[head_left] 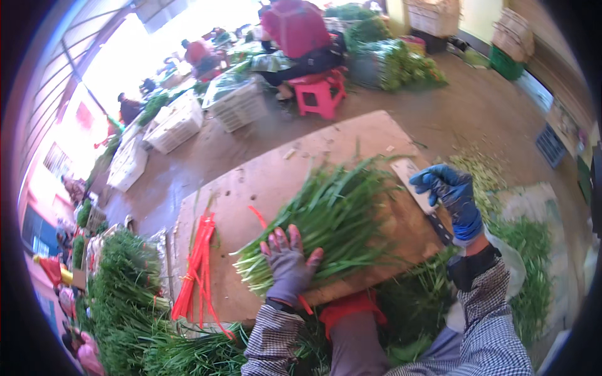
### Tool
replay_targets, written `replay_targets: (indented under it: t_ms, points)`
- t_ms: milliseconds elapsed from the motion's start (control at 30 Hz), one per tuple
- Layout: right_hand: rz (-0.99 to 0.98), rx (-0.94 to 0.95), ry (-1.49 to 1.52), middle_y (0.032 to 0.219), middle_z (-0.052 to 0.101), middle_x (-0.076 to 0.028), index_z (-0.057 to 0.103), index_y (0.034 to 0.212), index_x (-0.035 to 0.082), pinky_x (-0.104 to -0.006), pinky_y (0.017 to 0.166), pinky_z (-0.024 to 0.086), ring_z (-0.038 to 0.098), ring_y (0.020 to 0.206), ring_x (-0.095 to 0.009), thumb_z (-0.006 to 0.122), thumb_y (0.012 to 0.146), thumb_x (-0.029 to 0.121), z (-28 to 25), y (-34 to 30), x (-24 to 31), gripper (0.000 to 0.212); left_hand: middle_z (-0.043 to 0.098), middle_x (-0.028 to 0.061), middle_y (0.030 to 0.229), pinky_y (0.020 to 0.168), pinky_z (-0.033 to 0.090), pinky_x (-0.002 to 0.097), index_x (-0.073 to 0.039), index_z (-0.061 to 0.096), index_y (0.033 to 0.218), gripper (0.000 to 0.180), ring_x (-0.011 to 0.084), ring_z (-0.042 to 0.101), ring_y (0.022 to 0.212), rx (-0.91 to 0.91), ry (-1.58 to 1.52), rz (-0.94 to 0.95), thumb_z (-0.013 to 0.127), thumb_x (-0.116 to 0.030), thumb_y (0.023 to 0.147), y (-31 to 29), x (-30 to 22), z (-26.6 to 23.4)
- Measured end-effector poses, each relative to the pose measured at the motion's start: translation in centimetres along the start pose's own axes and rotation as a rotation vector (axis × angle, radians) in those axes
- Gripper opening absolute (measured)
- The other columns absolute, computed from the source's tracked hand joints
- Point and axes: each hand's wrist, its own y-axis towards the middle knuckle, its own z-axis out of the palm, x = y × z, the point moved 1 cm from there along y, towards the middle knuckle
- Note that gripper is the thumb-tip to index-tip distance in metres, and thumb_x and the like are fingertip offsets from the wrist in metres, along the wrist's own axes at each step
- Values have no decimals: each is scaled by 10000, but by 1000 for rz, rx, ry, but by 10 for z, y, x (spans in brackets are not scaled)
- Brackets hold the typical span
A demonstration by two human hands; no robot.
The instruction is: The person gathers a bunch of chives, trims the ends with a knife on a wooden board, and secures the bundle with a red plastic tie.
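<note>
A loose bunch of long green chives (338, 219) lies across the wooden board (241, 178), pale stem ends to the left. My left hand (290, 266), in a grey glove with bare fingertips, rests flat and spread on the stems. A red tie strip (256, 215) runs beneath the bunch, its ends showing on both sides. My right hand (453, 197), in a blue glove, is raised at the board's right edge with its fingers curled closed; whether anything is in them I cannot make out. Below it lies a cleaver (411, 177) with a dark handle.
A bundle of red strips (196, 269) lies at the board's left. Piled greens (122, 285) stand to the left, more greens (527, 257) to the right, near scattered trimmings (480, 172). Ahead, a person (298, 31) sits on a pink stool (320, 94) beside white crates (235, 103).
</note>
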Motion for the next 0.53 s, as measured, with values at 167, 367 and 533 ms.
replay_targets:
  t_ms: [167,367,533]
  points:
    - [33,-131,-579,779,683,-98,683,1115,52,-270,558,501,611,605,-124,653,890,167,-111,-100,-30,254,245,352,1470,1135,79,561,-15,262,1475,906,468,195,1395,-53,-6,-41,506,-631,857,-10,18,-8]
    - [427,-322,-1057,717,660,-145,707,833,47,-339,591,499,613,556,-237,714,789,169,-242,-299,-50,130,324,309,1432,1111,182,549,-44,336,1448,821,468,274,1343,-339,-143,99,631,-494,828,-28,-19,-80]
    - [804,-385,-937,725,659,-169,690,724,55,-374,636,509,679,656,-242,772,726,273,-269,-438,-106,233,339,237,1458,1116,214,517,-71,344,1448,780,421,280,1361,-337,-378,259,690,-381,821,-47,-85,-141]
